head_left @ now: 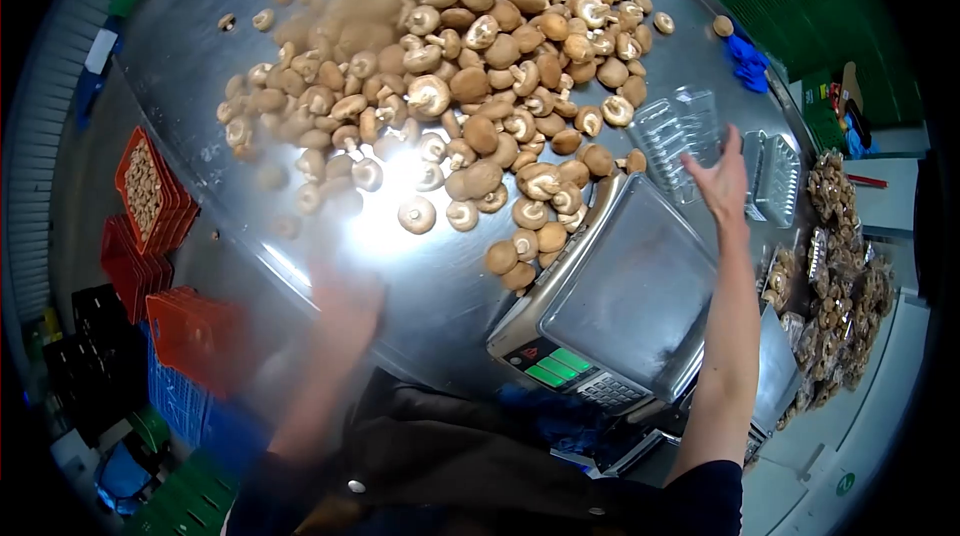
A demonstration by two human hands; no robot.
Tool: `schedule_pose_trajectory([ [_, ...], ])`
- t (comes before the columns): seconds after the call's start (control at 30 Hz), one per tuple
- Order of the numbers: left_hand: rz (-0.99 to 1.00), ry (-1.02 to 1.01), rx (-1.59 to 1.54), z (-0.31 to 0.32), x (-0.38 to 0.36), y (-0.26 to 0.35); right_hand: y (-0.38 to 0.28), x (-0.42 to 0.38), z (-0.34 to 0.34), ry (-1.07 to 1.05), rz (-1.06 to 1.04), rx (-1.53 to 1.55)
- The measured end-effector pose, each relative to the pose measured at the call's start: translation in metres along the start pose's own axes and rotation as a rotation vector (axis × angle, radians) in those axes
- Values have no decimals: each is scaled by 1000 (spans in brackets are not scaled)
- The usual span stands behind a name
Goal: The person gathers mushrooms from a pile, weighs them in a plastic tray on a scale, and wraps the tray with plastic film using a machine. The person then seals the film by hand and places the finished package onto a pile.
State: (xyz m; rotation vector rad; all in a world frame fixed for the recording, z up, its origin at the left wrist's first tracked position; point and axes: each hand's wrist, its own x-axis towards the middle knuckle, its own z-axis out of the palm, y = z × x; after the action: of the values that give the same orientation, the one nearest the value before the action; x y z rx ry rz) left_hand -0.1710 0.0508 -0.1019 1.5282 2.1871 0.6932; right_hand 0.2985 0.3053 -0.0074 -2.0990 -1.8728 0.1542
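Observation:
My right hand (722, 181) reaches over the right side of the metal table (420, 301), thumb and fingers spread apart. Just beside its fingertips lies a clear plastic tray (675, 141), and a stack of similar trays (775, 181) sits to its right. Motion and haze smear my left hand (345, 298) near the table's front left edge, hiding its fingers. Ahead of both hands spreads a large heap of brown shiitake mushrooms (480, 86). A weighing scale (630, 286) with a metal pan and green displays stands left of my right forearm.
Packed mushrooms (835, 306) pile up at the far right. Blue gloves (747, 64) lie near the table's right edge. On the left stand an orange crate of mushrooms (145, 186) and another orange crate (195, 336). Haze blurs part of the heap.

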Motion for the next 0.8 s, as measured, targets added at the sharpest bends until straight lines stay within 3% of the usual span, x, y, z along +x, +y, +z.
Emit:
schedule_pose_trajectory([
  [0.07,22,60,69,15,18,14,-18,-10,-19,43,-28,208],
  [0.13,-4,205,-219,30,48,17,-57,-34,-40,-39,-64,463],
  [0.17,8,305,-341,38,62,23,-84,-53,-46,-199,-65,759],
  [0.2,90,390,-266,45,77,21,-103,-72,-44,-371,-83,886],
  [0.27,175,377,-558,17,88,63,-140,-116,-31,-721,-142,1235],
  [0.33,210,37,-947,-7,82,65,-168,-154,-10,-1199,-15,1443],
  [0.4,205,-343,-1057,-43,67,67,-189,-191,16,-1467,1,1529],
  [0.47,140,-730,-829,-84,42,69,-201,-225,42,-1674,155,1636],
  [0.53,-277,-842,-775,-95,27,48,-205,-257,64,-1841,380,1782],
  [0.63,-519,-611,-693,-102,3,7,-198,-285,77,-1626,917,1913],
  [0.73,-695,-744,-675,-101,-6,-22,-195,-301,81,-1424,775,1401],
  [0.8,-821,-830,-690,-90,-9,-15,-204,-314,80,-1239,724,1246],
])
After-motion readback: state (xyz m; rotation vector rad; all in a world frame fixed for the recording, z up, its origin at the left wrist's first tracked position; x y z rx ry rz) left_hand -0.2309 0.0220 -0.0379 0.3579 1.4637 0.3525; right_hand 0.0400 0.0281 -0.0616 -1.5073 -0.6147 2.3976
